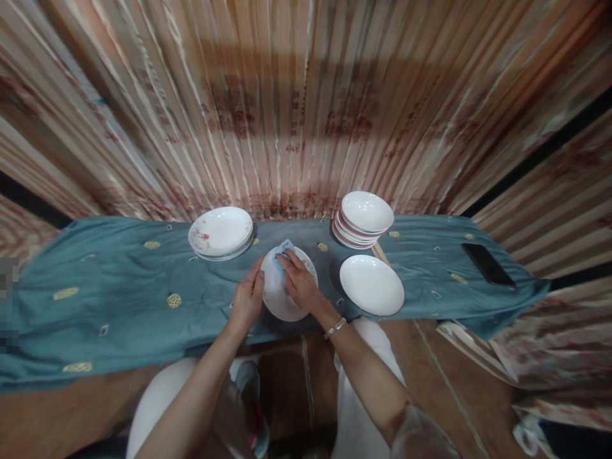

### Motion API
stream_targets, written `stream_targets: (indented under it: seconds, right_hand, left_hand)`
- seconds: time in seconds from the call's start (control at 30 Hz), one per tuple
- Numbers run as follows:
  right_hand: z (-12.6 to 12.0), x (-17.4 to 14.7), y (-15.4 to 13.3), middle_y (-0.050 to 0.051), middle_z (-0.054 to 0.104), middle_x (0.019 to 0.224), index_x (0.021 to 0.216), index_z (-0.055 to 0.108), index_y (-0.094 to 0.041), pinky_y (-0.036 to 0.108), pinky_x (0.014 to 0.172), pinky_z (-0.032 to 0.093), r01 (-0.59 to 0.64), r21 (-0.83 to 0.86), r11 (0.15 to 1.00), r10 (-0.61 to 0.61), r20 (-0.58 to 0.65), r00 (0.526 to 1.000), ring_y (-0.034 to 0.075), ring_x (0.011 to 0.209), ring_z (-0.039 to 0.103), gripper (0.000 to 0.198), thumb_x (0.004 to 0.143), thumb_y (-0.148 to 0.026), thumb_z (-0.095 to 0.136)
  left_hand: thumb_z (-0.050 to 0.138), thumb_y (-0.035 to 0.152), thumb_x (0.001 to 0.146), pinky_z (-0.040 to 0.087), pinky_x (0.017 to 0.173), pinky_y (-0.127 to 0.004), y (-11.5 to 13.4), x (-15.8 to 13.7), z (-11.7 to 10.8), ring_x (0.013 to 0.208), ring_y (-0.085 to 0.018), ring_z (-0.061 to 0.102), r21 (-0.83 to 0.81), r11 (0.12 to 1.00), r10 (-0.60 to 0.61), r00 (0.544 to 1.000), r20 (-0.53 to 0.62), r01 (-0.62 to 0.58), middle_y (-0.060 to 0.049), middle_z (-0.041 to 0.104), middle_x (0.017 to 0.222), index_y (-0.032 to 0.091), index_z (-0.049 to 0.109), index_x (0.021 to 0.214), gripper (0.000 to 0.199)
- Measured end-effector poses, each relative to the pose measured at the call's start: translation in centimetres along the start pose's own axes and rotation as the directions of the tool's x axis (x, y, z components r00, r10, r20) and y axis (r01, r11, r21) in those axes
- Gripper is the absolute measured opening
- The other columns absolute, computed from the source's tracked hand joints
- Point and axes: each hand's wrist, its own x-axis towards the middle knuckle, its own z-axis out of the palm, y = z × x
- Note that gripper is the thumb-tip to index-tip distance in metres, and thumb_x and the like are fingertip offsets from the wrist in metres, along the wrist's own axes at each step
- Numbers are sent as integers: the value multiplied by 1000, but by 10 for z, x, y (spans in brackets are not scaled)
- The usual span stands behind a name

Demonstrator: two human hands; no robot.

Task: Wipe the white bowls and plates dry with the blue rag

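Observation:
A white plate (285, 306) with small floral marks near its rim is in front of me, at the near edge of the cloth-covered table. My left hand (248, 296) grips the plate's left edge, the fingers partly hidden behind the rim. Pressed against the plate's upper part is a light blue cloth (285, 247), with my right hand (299, 278) closed over it. Behind and left lies a short stack of white floral plates (222, 231). On the right a single white plate (371, 285) rests near the table's front edge.
A taller stack of white bowls with reddish rims (366, 217) stands at the back right. Beside it a pale strip (381, 253) lies partly hidden. A black phone (488, 264) is at the right end of the green tablecloth (129, 319). Curtains (296, 127) hang right behind the table.

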Motion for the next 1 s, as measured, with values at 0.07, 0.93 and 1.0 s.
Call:
stream_targets:
  seconds: [0.07,0.93,1.0]
  right_hand:
    - [-3,0,4,19,32,155,144,42,-7,44,120,27,-19,-89,996,21,18,1000,25,145,30,55,89,-9,39]
    - [-13,-52,-5,11,61,126,114,69,-18,40,104,46,-92,-3,996,92,162,983,22,116,60,37,83,-8,51]
    - [-7,-52,-9,10,60,126,115,69,-20,39,104,45,-67,73,995,55,158,986,20,117,59,38,83,-8,52]
  left_hand:
    - [40,45,90,38,111,-39,-1,0,0,126,-26,56,-11,1000,8,1000,-15,-8,-10,62,134,15,61,130,54]
    - [36,48,94,35,113,-40,5,5,0,127,-26,55,-33,999,-11,998,-60,9,-12,62,134,13,62,128,55]
    - [36,47,94,35,113,-39,5,5,1,128,-25,54,-38,999,-6,998,-57,4,-10,62,134,14,62,128,54]
